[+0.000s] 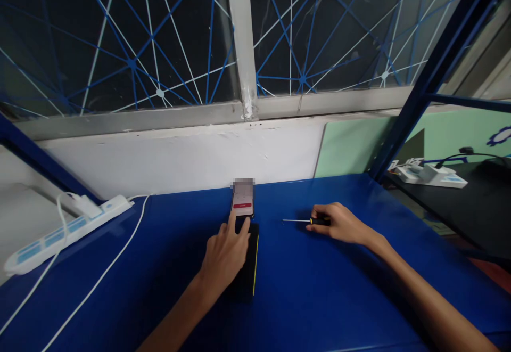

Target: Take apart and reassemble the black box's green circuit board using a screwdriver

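My left hand (226, 252) rests on a flat black device with a yellow edge (251, 267) lying on the blue table (327, 288). Its forefinger reaches up to the lower edge of a lit phone (242, 202) that leans near the white wall. My right hand (339, 223) is closed around the black handle of a thin screwdriver (297, 220), whose metal shaft points left and lies low over the table.
A white power strip (64, 230) with a plugged charger and white cable (99, 277) lies at the left. A blue steel post (423, 80) stands at the right, with a black table (479, 203) carrying another white power strip (433, 175) behind it.
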`<action>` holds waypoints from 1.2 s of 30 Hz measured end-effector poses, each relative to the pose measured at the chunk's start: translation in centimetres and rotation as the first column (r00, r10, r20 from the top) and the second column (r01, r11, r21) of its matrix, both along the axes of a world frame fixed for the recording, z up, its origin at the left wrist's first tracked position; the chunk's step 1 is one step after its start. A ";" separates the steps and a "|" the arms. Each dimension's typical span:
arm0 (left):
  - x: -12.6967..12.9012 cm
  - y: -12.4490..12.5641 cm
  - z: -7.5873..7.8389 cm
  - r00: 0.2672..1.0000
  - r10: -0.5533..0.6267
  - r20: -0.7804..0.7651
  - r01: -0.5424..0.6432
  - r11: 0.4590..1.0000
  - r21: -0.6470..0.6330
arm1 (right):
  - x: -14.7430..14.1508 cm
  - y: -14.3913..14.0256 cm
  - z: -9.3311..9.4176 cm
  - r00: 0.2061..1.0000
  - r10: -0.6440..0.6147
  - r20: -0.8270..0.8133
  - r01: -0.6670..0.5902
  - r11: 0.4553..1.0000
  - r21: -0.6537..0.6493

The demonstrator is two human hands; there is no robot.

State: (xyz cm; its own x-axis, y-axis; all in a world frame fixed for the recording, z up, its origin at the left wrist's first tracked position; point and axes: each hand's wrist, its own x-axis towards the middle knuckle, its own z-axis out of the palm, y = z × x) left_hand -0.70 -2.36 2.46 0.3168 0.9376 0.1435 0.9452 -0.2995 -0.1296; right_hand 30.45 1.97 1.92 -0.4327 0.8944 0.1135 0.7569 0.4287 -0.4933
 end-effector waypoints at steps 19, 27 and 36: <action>-4.5 1.2 2.7 0.888 -0.436 0.143 0.456 0.802 -0.386 | 0.1 0.1 0.0 1.000 0.007 0.007 -0.007 1.000 -0.020; -3.3 1.0 0.9 0.895 -0.367 0.253 0.433 0.852 -0.295 | -1.1 -0.3 -0.5 0.987 0.150 -0.066 -0.156 0.983 -0.099; 0.3 1.5 -1.0 0.839 -0.410 0.359 0.489 0.856 -0.165 | -1.4 0.0 -1.6 0.965 0.230 -0.123 -0.247 0.958 -0.144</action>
